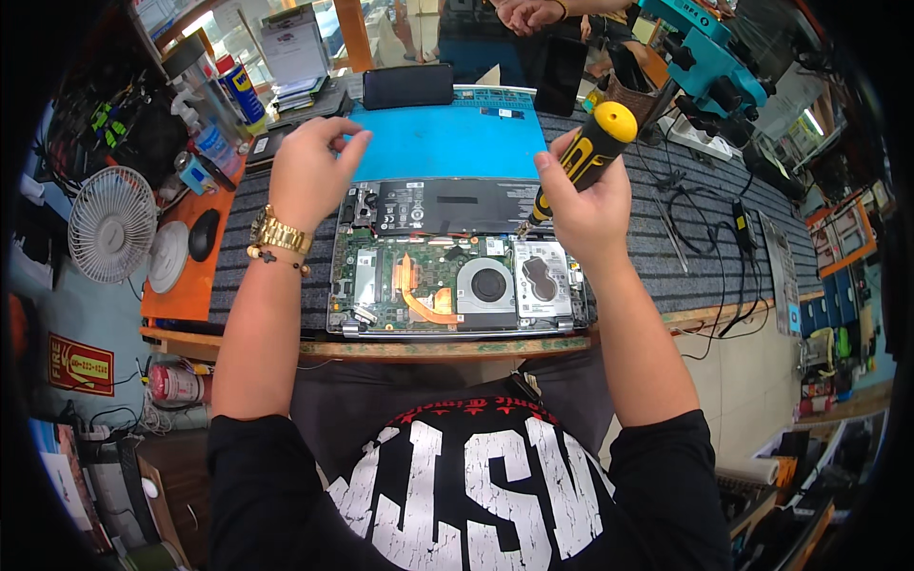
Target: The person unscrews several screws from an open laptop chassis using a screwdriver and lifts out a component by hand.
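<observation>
An opened laptop (433, 255) lies at the bench's near edge with its insides showing: a black battery (457, 206) along the far side, a copper heat pipe (407, 285), a round fan (487, 287) and a hard drive (544, 283). My right hand (595, 205) grips a yellow-and-black screwdriver (592, 150), tilted, its tip down near the battery's near right corner. Whether the tip touches a screw is too small to tell. Over the laptop's far left corner, my left hand (317, 169) is raised, fingers loosely bent and thumb apart, with nothing visible in it.
Behind the laptop lies a blue mat (447, 138) with a small board (502, 112) and a black phone-like slab (408, 87). Left stand a spray can (240, 90), bottles and a fan (112, 224). Black cables (709, 209) trail at right. Another person's hands (529, 14) show beyond.
</observation>
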A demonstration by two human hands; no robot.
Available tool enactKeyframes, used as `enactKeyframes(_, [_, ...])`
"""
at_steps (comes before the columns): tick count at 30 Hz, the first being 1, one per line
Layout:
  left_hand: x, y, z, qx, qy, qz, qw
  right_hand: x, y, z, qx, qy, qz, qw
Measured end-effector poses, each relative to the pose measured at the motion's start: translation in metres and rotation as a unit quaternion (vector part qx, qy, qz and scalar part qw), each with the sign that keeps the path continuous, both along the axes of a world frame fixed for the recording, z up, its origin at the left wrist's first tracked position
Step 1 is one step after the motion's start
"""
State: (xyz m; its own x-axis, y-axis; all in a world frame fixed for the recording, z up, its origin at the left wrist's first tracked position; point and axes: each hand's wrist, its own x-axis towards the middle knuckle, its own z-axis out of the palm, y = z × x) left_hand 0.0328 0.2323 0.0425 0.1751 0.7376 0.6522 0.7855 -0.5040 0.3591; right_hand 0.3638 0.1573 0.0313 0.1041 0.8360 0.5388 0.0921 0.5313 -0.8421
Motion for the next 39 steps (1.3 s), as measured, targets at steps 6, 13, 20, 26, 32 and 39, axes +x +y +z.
enactKeyframes(6, [0.067, -0.047, 0.015, -0.128, 0.113, -0.082, 0.982, -0.004, 0.003, 0.001, -0.011, -0.001, 0.000, 1.000])
enactKeyframes(13, [0.115, -0.140, -0.016, -0.157, 0.253, -0.180, 0.938, -0.001, 0.002, 0.001, 0.011, -0.008, -0.012, 1.000])
enactKeyframes(20, [0.103, -0.168, -0.049, -0.093, 0.194, -0.126, 0.968, -0.004, 0.004, -0.003, 0.008, 0.027, 0.001, 1.000])
enactKeyframes(26, [0.095, -0.158, -0.058, -0.031, 0.195, -0.152, 0.968, 0.000, 0.014, -0.004, 0.032, 0.012, -0.033, 0.999])
enactKeyframes(32, [0.091, -0.151, -0.060, -0.005, 0.194, -0.150, 0.969, -0.005, 0.015, -0.002, 0.045, -0.010, -0.019, 0.999])
enactKeyframes(39, [0.091, -0.145, -0.063, 0.012, 0.192, -0.148, 0.970, -0.007, 0.016, -0.001, 0.039, -0.008, -0.037, 0.999])
